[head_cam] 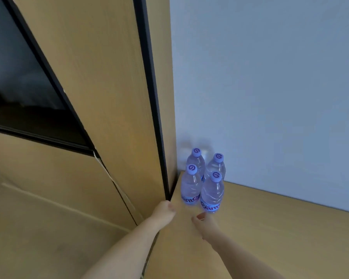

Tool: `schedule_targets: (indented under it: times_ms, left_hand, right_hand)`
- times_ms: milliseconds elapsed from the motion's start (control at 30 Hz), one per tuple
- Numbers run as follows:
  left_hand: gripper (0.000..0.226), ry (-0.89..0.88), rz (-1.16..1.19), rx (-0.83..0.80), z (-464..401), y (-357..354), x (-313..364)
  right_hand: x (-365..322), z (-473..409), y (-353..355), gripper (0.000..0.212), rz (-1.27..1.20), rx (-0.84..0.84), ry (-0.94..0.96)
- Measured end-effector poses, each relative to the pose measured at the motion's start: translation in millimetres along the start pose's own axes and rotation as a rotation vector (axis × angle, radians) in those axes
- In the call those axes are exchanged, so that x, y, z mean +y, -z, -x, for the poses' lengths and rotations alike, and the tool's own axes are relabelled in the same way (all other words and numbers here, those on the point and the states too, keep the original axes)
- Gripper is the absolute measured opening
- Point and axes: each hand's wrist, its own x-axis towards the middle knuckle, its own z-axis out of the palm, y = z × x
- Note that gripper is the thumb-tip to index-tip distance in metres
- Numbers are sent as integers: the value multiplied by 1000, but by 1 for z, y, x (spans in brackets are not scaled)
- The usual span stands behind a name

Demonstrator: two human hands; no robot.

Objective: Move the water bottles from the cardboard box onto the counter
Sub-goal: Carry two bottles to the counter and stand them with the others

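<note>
Head view: 4 bottles (203,182) stand clustered on the counter (270,228). Left hand (163,213) and right hand (207,226) are loosely curled, pinching nothing; withdraw without nudging them.

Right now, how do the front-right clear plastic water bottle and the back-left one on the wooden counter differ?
The front-right clear plastic water bottle stands nearest the right hand; the back-left clear plastic water bottle stands nearer the white wall. The front-right one shows its label; the back-left one's label is hidden behind the front-left bottle. Both stand upright with purple caps on the wooden counter.
</note>
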Motion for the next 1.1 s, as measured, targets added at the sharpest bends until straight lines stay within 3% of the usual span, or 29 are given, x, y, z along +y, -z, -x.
schedule_targets:
  times_ms: [100, 367, 533, 867, 1100]
  left_hand:
    - [11, 78, -16, 59, 15, 12, -34]
    - [24, 303, -82, 276, 77, 77, -146]
    - [29, 351, -59, 357, 112, 141, -210]
    - [31, 496, -65, 628, 232, 306, -366]
    - [32, 651, 70, 728, 302, 383, -460]
  right_hand:
    - [-12, 3, -23, 15, 129, -88, 76]
    - [-63, 50, -114, 30, 346, -312, 298]
    - [-129, 88, -181, 13, 448, -431, 423]
    - [-243, 164, -371, 38, 768, -613, 580]
    - [-292, 191, -507, 50, 946, -715, 657]
